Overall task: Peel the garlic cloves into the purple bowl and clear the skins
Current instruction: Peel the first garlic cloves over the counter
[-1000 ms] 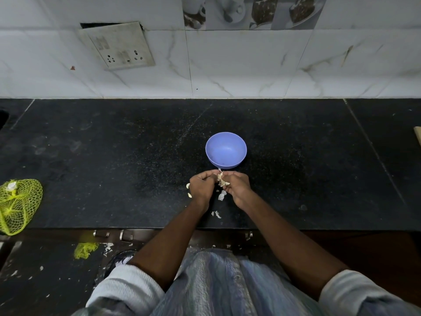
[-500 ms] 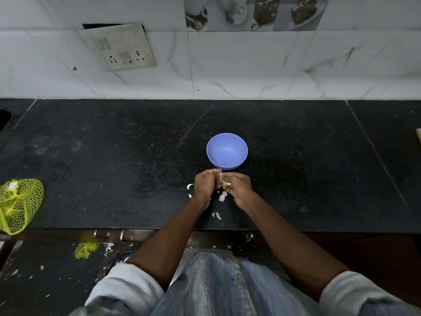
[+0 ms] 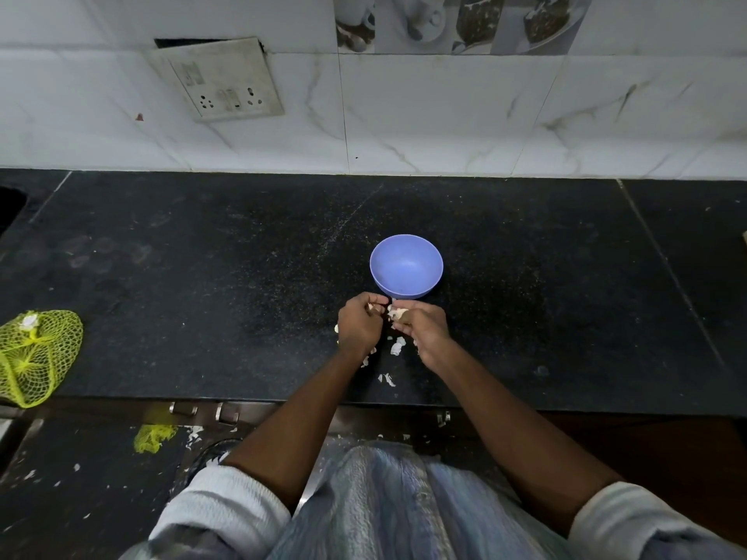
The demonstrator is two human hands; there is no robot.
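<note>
The purple bowl [image 3: 406, 265] stands on the black counter, and I see nothing inside it. Just in front of it, my left hand [image 3: 359, 323] and my right hand [image 3: 424, 327] meet over the counter. A pale garlic clove [image 3: 397, 313] shows between the fingertips, pinched mainly by the right hand, while the left fingers close on its near side. Small white garlic skins [image 3: 397, 346] lie on the counter under and beside the hands, with a further garlic skin scrap [image 3: 387, 379] nearer the edge.
A yellow net bag [image 3: 34, 357] lies at the counter's left front. A wall socket plate [image 3: 218, 80] hangs tilted on the tiled wall. Below the counter's front edge [image 3: 525, 410], yellow netting [image 3: 153, 437] and white scraps litter the floor.
Both hands stay together in front of the bowl, shifting their fingers slightly on the clove. A few more skin bits show beside the left wrist.
</note>
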